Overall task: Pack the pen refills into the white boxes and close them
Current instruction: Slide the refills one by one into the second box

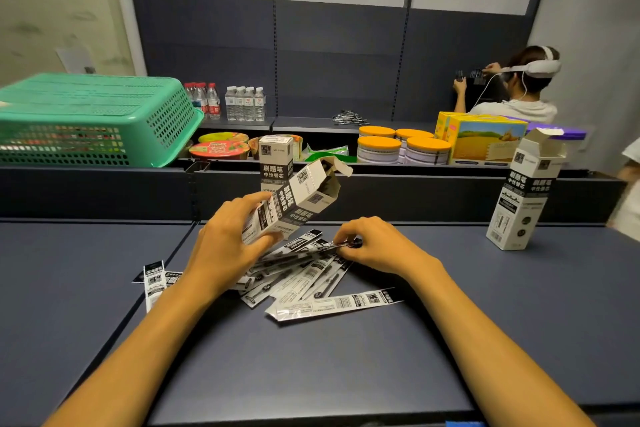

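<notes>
Left hand (230, 239) is wrapped around the lower half of a tilted white cardboard box (294, 199), whose open flaps point up and right. Right hand (370, 246) is pinched closed on the end of one refill packet (341, 245), at the top of a fanned heap of flat, glossy black-and-white refill packets (311, 282) lying on the smooth matte blue-grey bench (311, 357). Two more packets (156, 279) lie apart at the left. Behind the held box, a closed box (276, 158) of the same printed card stands upright. At the right, an open-topped box (524, 194) stands on the bench. Farther back, a perforated green plastic basket (93, 118) is seen upside down, beside clear ribbed water bottles (244, 103) on a shelf, with cylindrical orange-lidded tins (403, 147) to the right.
</notes>
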Tool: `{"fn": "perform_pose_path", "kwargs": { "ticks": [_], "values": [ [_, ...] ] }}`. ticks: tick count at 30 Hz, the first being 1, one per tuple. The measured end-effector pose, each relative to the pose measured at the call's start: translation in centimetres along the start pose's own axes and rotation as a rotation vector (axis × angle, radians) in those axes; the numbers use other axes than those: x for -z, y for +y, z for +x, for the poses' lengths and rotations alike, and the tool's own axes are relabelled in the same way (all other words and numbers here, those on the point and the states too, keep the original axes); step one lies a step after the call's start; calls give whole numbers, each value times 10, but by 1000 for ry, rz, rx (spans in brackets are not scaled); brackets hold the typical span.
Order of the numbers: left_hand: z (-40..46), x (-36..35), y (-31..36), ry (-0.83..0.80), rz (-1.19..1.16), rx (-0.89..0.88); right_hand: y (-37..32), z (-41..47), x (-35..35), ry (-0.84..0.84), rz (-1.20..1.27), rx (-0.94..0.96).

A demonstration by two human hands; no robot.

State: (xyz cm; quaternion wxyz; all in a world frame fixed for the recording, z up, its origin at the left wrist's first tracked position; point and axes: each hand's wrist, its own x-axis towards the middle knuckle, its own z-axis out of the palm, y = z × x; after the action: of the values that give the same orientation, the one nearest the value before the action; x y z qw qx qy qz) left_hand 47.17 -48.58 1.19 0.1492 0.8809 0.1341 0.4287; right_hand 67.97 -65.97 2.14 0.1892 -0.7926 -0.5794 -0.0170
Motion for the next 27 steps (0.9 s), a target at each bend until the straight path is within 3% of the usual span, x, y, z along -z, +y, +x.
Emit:
{"fn": "perform_pose_path", "kwargs": {
  "ticks": [15,27],
  "values": [
    [1,1,-1,7,-4,-4,-6,5,-5,-28,58,-4],
    [1,2,1,6,-3,-8,-3,3,1,-100,288,-34]
  ]
}}
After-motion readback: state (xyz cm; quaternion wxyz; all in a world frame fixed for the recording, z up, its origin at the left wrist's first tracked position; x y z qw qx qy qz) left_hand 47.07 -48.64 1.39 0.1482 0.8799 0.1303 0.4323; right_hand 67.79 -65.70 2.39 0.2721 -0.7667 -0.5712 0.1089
